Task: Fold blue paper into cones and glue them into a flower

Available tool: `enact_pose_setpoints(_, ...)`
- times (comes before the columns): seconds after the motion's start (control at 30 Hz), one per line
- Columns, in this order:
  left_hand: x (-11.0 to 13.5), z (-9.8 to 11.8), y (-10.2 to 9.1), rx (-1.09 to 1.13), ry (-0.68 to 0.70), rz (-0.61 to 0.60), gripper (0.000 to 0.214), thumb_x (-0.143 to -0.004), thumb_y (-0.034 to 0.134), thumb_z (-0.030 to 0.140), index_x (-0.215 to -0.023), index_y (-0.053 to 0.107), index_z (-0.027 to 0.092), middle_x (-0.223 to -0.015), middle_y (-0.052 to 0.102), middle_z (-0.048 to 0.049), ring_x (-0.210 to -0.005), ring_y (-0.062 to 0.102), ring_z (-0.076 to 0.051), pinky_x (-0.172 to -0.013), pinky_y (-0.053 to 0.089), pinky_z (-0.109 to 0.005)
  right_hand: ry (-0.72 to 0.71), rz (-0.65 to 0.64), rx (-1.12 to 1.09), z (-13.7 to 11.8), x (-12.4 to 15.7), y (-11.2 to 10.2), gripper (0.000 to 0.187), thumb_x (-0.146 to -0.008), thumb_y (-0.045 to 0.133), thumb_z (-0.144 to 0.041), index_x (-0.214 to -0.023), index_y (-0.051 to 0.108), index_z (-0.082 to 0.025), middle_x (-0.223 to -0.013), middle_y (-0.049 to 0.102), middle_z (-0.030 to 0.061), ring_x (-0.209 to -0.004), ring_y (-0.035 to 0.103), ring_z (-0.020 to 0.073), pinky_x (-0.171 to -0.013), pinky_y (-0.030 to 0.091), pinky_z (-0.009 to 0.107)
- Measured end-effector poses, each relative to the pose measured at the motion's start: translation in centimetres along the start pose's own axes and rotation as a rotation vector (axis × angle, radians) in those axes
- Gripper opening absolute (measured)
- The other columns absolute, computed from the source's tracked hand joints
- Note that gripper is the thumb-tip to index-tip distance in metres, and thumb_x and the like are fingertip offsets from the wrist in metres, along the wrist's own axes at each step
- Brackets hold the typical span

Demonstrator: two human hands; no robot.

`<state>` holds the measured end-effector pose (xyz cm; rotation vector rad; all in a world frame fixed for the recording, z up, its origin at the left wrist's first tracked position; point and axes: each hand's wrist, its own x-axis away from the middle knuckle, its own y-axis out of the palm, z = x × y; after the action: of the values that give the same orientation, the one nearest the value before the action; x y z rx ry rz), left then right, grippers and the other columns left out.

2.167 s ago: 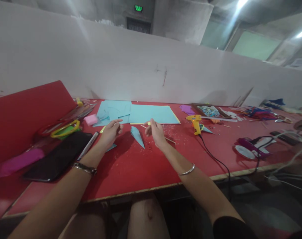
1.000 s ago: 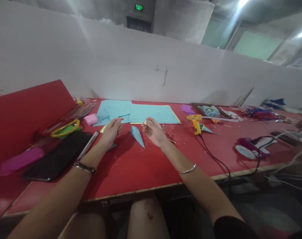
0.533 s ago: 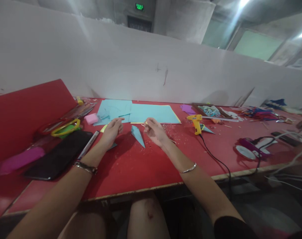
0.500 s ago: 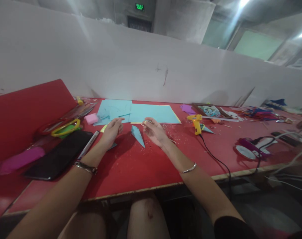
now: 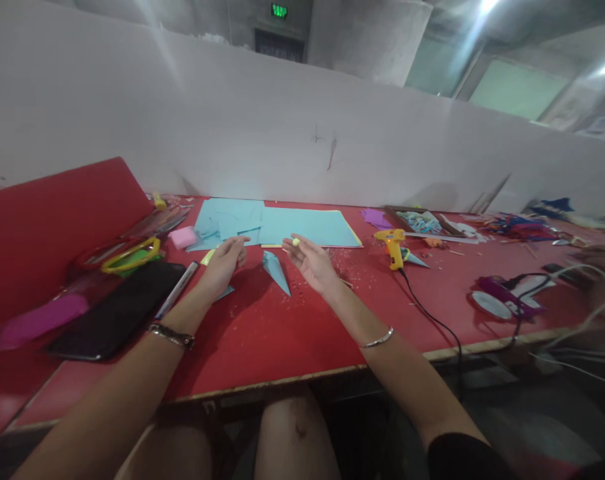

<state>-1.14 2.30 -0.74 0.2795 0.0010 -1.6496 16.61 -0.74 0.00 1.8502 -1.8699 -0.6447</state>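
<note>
My left hand (image 5: 221, 261) rests on the red table (image 5: 262, 333) with its fingers loosely apart, lying over a light blue paper scrap (image 5: 226, 292) and holding nothing I can see. My right hand (image 5: 311, 261) is turned palm up just above the table. Its thumb and fingertips pinch a small yellow bit (image 5: 296, 242). Between the two hands a light blue paper cone (image 5: 276, 272) lies flat on the table, and neither hand touches it.
Light blue paper sheets (image 5: 302, 227) lie behind the hands. A yellow glue gun (image 5: 392, 247) with a black cable stands to the right. To the left are a black tablet (image 5: 117, 313), a pen (image 5: 177, 290), yellow-handled scissors (image 5: 132, 257), a pink block (image 5: 182, 238) and a leaning red board (image 5: 47, 227).
My right hand has turned palm up and shifted slightly left while keeping the yellow bit at its fingertips. My left hand has stayed in place.
</note>
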Motion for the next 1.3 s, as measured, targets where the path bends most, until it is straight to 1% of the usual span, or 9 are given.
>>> enact_pose_setpoints(0.2, -0.04, -0.02, -0.03, -0.004, 0.004, -0.01, 0.018, -0.074, 0.055, 0.032, -0.082, 0.056, 0.016, -0.049, 0.03, 0.0077, -0.043, 0.029, -0.005, -0.04, 0.022, -0.017, -0.005, 0.091, 0.07, 0.07, -0.17, -0.38, 0.01, -0.069, 0.063, -0.023, -0.07, 0.054, -0.018, -0.059, 0.061, -0.0052, -0.053, 0.057, 0.0047, -0.054, 0.046, 0.015)
enact_pose_setpoints(0.4, 0.16, 0.32, 0.17, -0.026, -0.017, -0.001, 0.019, -0.075, 0.054, 0.032, -0.084, 0.055, 0.015, -0.05, 0.031, 0.0075, -0.043, 0.029, -0.005, -0.04, 0.021, -0.017, 0.113, -0.069, 0.084, -0.21, 0.35, 0.21, 0.014, -0.073, 0.058, -0.023, -0.086, 0.055, -0.02, -0.07, 0.066, -0.0021, -0.06, 0.061, 0.0074, -0.059, 0.049, 0.019)
enact_pose_setpoints(0.6, -0.02, 0.04, 0.03, -0.01, -0.007, -0.017, 0.019, -0.075, 0.054, 0.032, -0.083, 0.055, 0.016, -0.05, 0.03, 0.0077, -0.043, 0.029, -0.005, -0.041, 0.022, -0.017, 0.079, -0.027, 0.203, 0.05, 0.31, -0.16, 0.019, -0.066, 0.065, -0.034, -0.07, 0.056, -0.017, -0.052, 0.056, -0.0064, -0.045, 0.05, 0.0036, -0.047, 0.041, 0.015)
enact_pose_setpoints(0.7, 0.0, -0.01, -0.01, -0.012, -0.008, -0.016, 0.018, -0.075, 0.054, 0.032, -0.083, 0.055, 0.016, -0.05, 0.03, 0.0076, -0.043, 0.029, -0.005, -0.041, 0.021, -0.018, 0.05, 0.006, 0.27, 0.32, 0.11, -0.42, 0.023, -0.058, 0.071, -0.028, -0.068, 0.054, -0.017, -0.058, 0.059, -0.0063, -0.049, 0.053, 0.0046, -0.05, 0.041, 0.017)
enact_pose_setpoints(0.9, -0.06, -0.21, -0.15, -0.028, -0.002, -0.019, 0.02, -0.076, 0.052, 0.033, -0.085, 0.055, 0.015, -0.051, 0.03, 0.0074, -0.045, 0.028, -0.005, -0.042, 0.022, -0.018, 0.075, 0.004, 0.229, 0.35, 0.01, -0.46, 0.025, -0.074, 0.054, -0.04, -0.075, 0.058, -0.016, -0.059, 0.062, -0.0018, -0.05, 0.056, 0.0074, -0.053, 0.044, 0.021)
enact_pose_setpoints(1.0, -0.15, -0.32, -0.12, -0.026, -0.005, -0.016, 0.02, -0.076, 0.052, 0.033, -0.085, 0.055, 0.015, -0.051, 0.029, 0.0078, -0.044, 0.027, -0.005, -0.042, 0.021, -0.018, 0.051, -0.006, 0.267, 0.29, 0.13, -0.39, 0.019, -0.071, 0.059, -0.035, -0.068, 0.058, -0.015, -0.05, 0.055, -0.0056, -0.045, 0.051, 0.0045, -0.05, 0.04, 0.018)
enact_pose_setpoints(1.1, -0.16, -0.3, -0.03, -0.028, -0.006, -0.015, 0.02, -0.076, 0.052, 0.032, -0.085, 0.054, 0.015, -0.051, 0.029, 0.0081, -0.044, 0.027, -0.005, -0.041, 0.02, -0.017, 0.053, -0.009, 0.289, 0.32, 0.23, -0.25, 0.011, -0.066, 0.064, -0.022, -0.073, 0.059, -0.016, -0.06, 0.061, -0.005, -0.052, 0.055, 0.0045, -0.056, 0.042, 0.017)
enact_pose_setpoints(1.2, -0.12, -0.22, -0.02, -0.032, -0.008, -0.011, 0.02, -0.077, 0.051, 0.032, -0.085, 0.054, 0.015, -0.051, 0.029, 0.008, -0.044, 0.027, -0.005, -0.041, 0.02, -0.017, 0.069, 0.007, 0.247, 0.33, 0.22, -0.17, 0.015, -0.07, 0.059, -0.018, -0.084, 0.059, -0.018, -0.074, 0.066, -0.002, -0.063, 0.061, 0.007, -0.063, 0.044, 0.02)
enact_pose_setpoints(1.3, -0.09, -0.21, -0.09, -0.036, 0.001, -0.015, 0.02, -0.077, 0.052, 0.033, -0.085, 0.055, 0.015, -0.05, 0.028, 0.008, -0.044, 0.027, -0.005, -0.041, 0.021, -0.017, 0.07, 0.005, 0.229, 0.28, 0.14, -0.27, 0.011, -0.075, 0.053, -0.024, -0.082, 0.058, -0.017, -0.069, 0.065, -0.0005, -0.06, 0.061, 0.0081, -0.061, 0.045, 0.021)
